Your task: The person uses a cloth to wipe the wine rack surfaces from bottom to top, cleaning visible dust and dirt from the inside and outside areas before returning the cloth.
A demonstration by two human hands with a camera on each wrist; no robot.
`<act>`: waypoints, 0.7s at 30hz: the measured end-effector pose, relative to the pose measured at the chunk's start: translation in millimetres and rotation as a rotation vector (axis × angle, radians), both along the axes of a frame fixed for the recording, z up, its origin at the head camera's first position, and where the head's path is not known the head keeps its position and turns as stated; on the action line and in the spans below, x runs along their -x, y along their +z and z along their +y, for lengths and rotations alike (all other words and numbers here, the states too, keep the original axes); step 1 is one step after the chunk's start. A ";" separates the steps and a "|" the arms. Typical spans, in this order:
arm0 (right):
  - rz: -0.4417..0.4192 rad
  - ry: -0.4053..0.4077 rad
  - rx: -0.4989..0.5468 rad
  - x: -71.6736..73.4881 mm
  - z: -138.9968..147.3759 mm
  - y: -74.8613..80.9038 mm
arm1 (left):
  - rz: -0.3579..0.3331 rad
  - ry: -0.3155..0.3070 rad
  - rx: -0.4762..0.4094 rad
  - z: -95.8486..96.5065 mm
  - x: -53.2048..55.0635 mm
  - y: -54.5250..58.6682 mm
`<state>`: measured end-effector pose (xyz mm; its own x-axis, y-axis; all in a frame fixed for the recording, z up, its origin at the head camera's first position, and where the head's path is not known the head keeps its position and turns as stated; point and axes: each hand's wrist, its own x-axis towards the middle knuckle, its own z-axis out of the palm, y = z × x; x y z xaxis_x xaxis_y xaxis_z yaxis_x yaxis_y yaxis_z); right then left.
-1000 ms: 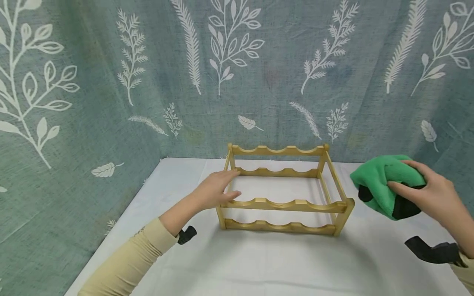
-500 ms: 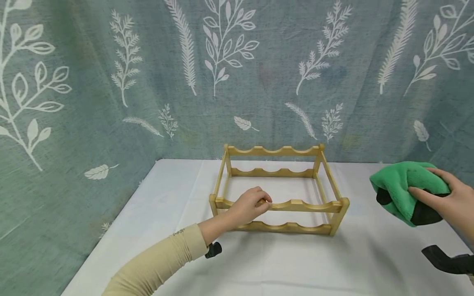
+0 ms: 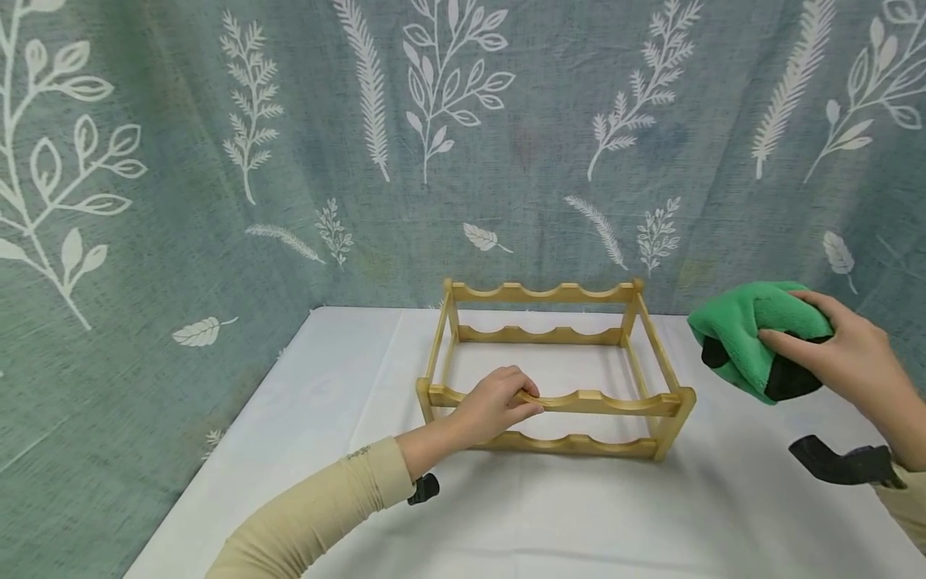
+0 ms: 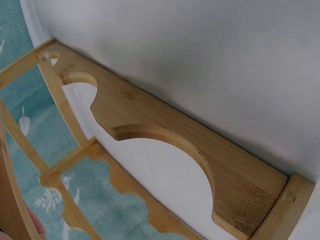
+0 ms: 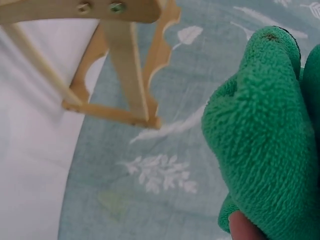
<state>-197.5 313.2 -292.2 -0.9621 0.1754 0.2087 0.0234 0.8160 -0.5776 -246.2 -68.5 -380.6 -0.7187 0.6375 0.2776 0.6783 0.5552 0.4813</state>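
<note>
A light wooden bottle rack [image 3: 608,404] with scalloped rails stands on the white cloth in the head view. My left hand [image 3: 495,406] grips its top front rail left of the middle, fingers curled over the edge. In the left wrist view, the lower scalloped rail [image 4: 175,125] shows large, while that hand is mostly hidden. To the right of the rack, my right hand [image 3: 854,346] holds a folded green plush cloth [image 3: 752,322] with black patches, raised above the table. The fuzzy green cloth [image 5: 270,135] fills the right side of the right wrist view.
A white cover [image 3: 362,515] lies over the table. Behind and to the left hangs a grey-green curtain [image 3: 535,161] with white leaf patterns, close behind the rack. A black wrist mount [image 3: 842,465] sits below the right wrist.
My left hand has moved right from the rack's left side and taken hold of the front rail. The right hand with the green cloth went right, then came back left and slightly higher.
</note>
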 end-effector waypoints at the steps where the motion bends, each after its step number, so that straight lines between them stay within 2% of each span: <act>1: 0.005 0.009 0.001 2.2 -2.7 1.8 | 0.001 -0.005 0.003 1.1 -0.4 -0.1; 7: -0.007 0.053 -0.011 13.9 -17.2 12.3 | 0.045 -0.029 0.013 10.4 -2.9 -1.4; 11: -0.027 0.101 0.007 19.5 -22.0 18.8 | 0.051 -0.023 0.027 16.8 -4.3 -1.5; 15: -0.037 0.156 0.023 27.0 -30.0 25.2 | 0.045 -0.014 0.071 15.9 -6.0 5.1; 18: -0.034 0.182 0.018 36.4 -41.6 31.7 | 0.092 0.035 0.112 7.2 -3.4 19.2; 21: -0.041 0.215 0.013 49.0 -56.7 41.1 | 0.165 0.164 0.168 -7.1 5.5 36.6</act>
<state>-246.5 256.5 -251.1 -0.9853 -0.0323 0.1676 -0.1265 0.7972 -0.5903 -251.7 -75.6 -344.0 -0.7698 0.5634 0.3000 0.6346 0.7265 0.2636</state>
